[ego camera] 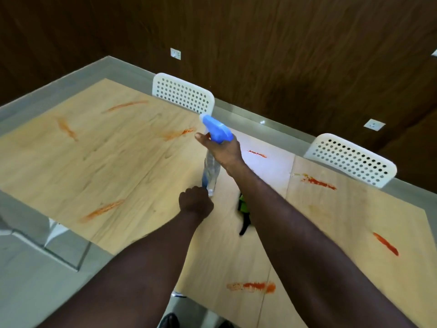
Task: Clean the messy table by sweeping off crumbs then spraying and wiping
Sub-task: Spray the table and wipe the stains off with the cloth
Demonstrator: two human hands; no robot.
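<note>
Spray bottle (211, 170): judged light, thin slick plastic | your right grip (224, 151) clasps neck, best hold | left grip (195, 201) curled at base, contact unclear

White perforated chair (183, 93) and second chair (350, 159) stand along the far side. Dark wood-panelled wall (260, 43) carries a white socket (175, 53). Grey floor (28, 280).
</note>
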